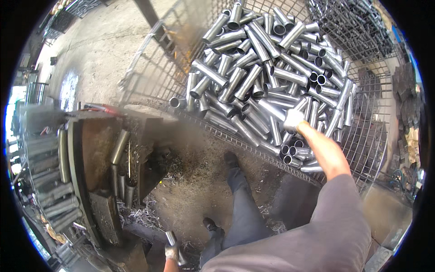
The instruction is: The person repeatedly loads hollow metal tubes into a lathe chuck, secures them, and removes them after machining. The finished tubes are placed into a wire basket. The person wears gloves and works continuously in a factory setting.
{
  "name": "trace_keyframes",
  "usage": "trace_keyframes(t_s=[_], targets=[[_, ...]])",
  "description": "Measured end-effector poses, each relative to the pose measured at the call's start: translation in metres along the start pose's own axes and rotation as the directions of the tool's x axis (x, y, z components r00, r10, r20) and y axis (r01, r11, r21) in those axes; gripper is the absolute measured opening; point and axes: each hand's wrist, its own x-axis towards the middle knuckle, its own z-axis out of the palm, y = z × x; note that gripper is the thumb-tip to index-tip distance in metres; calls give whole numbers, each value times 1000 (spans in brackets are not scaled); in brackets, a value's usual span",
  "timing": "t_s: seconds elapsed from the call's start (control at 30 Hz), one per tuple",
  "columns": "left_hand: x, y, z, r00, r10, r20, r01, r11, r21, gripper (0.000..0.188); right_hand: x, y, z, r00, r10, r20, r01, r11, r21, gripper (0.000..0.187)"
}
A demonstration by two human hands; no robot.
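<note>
My right arm reaches out to a large wire basket [217,134] heaped with shiny metal tubes [247,84], many with a flared end. In its white glove, my right hand [294,119] is closed around the end of one metal tube [272,109] on the pile. Low in the view, beside my leg, my gloved left hand [171,252] grips another metal tube [170,237]; both its ends stick out past the fingers. Haze on the picture blurs parts of the basket's left side.
At left stands a dark workbench or machine [78,154] with a row of metal tubes [56,199] beside it. More tubes [129,192] stand near a metal block [106,215]. Metal shavings [147,215] litter the floor. A second mesh basket [349,27] sits at the far right.
</note>
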Motion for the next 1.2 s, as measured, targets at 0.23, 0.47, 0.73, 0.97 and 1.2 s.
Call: trace_keyframes(t_s=[0.23,0.47,0.73,0.97,1.2], targets=[[-13,-291,-16,984,-174,32,174,985,-1,83,-307,-234,-31,863,-484,-145,229,120,966,54],[-29,-455,-21,909,-375,-181,276,868,-413,86,-546,-451,10,562,-745,-358,299,-220,928,41],[-10,-497,-162,890,-315,-329,-337,32,-941,64,-782,-643,42,29,-995,-94,897,-16,442,48],[-71,-427,-386,655,-200,-729,-720,129,-682,50,-869,-757,151,-194,-974,-117,861,-227,455,42],[-96,-389,-509,475,-93,-875,-871,93,-483,58,-866,-814,213,-278,-941,-192,881,-329,339,60]])
